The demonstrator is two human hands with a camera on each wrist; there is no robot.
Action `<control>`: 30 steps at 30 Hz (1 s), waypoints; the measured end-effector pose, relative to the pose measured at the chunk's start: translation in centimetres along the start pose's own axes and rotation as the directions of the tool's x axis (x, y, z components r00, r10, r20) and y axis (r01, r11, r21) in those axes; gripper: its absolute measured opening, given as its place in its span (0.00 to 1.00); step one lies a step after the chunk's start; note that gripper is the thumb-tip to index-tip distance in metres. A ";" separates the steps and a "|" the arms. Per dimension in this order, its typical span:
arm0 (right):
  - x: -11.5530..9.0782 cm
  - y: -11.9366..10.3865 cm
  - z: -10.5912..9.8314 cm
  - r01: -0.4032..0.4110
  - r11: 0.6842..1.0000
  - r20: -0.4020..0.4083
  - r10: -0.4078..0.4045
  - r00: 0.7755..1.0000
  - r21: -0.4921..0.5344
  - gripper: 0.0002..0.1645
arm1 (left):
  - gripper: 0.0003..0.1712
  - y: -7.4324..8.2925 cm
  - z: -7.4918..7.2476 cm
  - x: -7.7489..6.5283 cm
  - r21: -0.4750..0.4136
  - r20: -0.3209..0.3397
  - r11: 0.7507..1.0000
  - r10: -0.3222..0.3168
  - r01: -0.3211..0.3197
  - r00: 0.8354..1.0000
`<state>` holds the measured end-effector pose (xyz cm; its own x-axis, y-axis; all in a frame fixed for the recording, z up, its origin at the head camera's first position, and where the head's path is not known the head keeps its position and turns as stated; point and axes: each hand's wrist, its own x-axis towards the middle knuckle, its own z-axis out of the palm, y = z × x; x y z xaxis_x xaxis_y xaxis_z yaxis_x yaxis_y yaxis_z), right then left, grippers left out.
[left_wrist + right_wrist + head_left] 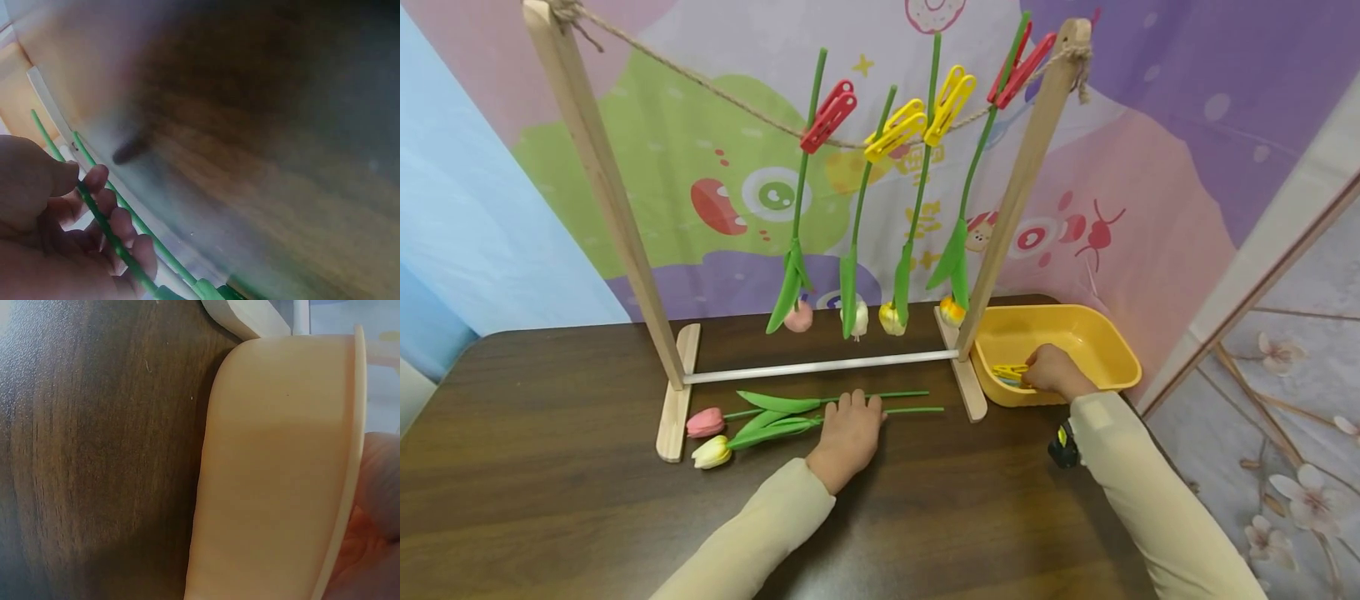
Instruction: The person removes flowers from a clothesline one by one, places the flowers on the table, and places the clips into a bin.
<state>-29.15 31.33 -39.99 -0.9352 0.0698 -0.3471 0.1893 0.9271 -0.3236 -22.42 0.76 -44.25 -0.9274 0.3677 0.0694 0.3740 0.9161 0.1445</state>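
Note:
My left hand (850, 433) lies over the stems of two artificial tulips on the table. Its thumb and fingers pinch the green stem (103, 222) of the nearer one, a pale yellow tulip (712, 452). Just beyond the fingertips runs the stem of a pink tulip (705, 422). My right hand (1056, 371) reaches inside a yellow basin (1105, 342), its fingers on a yellow clothespin (1009, 370). In the right wrist view the basin wall (281, 469) hides the fingertips. Something pale blue shows under that clothespin.
A wooden frame (1018, 183) with a sagging twine line (722, 93) stands behind the hands. Several tulips hang head down from it by red clothespins (829, 117) and yellow clothespins (950, 106). A white rod (820, 367) joins the feet. A patterned cloth (700, 167) hangs behind.

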 end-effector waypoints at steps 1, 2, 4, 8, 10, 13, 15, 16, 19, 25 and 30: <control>0.0 0.0 0.0 -0.007 1.000 0.000 0.007 1.000 -0.002 0.25 | 0.11 0.0 -0.1 0.0 0.003 0.014 1.000 0.000 0.000 1.000; 0.0 -0.1 0.1 -0.003 1.000 -0.001 0.003 1.000 -0.011 0.25 | 0.10 0.0 -0.1 0.0 0.007 0.031 1.000 -0.001 0.001 1.000; -0.1 -0.2 0.1 0.002 1.000 -0.001 -0.002 1.000 -0.023 0.26 | 0.09 0.1 -0.3 0.0 0.018 0.074 1.000 -0.004 0.003 0.997; -0.2 -0.4 0.1 -0.006 1.000 0.009 0.006 1.000 -0.026 0.27 | 0.11 0.1 -0.4 0.0 0.037 0.126 0.999 0.000 -0.004 0.992; -0.2 -0.5 0.1 -0.019 1.000 0.019 0.020 1.000 -0.019 0.27 | 0.12 0.1 -0.5 0.0 0.039 0.130 0.999 0.003 -0.008 0.992; -0.1 -0.6 0.1 -0.027 0.999 0.027 0.028 0.999 -0.028 0.27 | 0.12 0.1 -0.6 0.0 0.047 0.122 0.999 0.010 -0.016 0.992; 0.0 -0.5 0.1 -0.025 0.999 0.031 0.026 0.999 -0.035 0.27 | 0.13 0.0 -0.5 0.0 0.054 0.121 0.998 0.013 -0.020 0.993; 0.1 -0.5 0.1 -0.024 0.999 0.032 0.025 0.999 -0.037 0.26 | 0.13 0.0 -0.5 0.0 0.056 0.120 0.998 0.014 -0.020 0.993; 0.1 -0.5 0.1 -0.021 0.999 0.031 0.022 0.999 -0.034 0.27 | 0.13 0.0 -0.5 -0.1 0.059 0.125 0.998 0.013 -0.021 0.992; -0.1 -0.6 0.1 -0.028 1.000 0.029 0.028 0.999 -0.011 0.28 | 0.14 0.0 -0.6 -0.1 0.049 0.142 0.999 0.005 -0.012 0.990; -0.3 -0.6 0.0 -0.023 1.000 0.009 0.023 1.000 0.009 0.27 | 0.15 0.0 -0.8 -0.1 0.040 0.154 0.999 0.005 -0.012 0.988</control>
<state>-29.02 30.70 -39.72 -0.9279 0.0874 -0.3625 0.2132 0.9219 -0.3234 -22.25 0.62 -43.45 -0.9159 0.3928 -0.0824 0.3841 0.9174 0.1043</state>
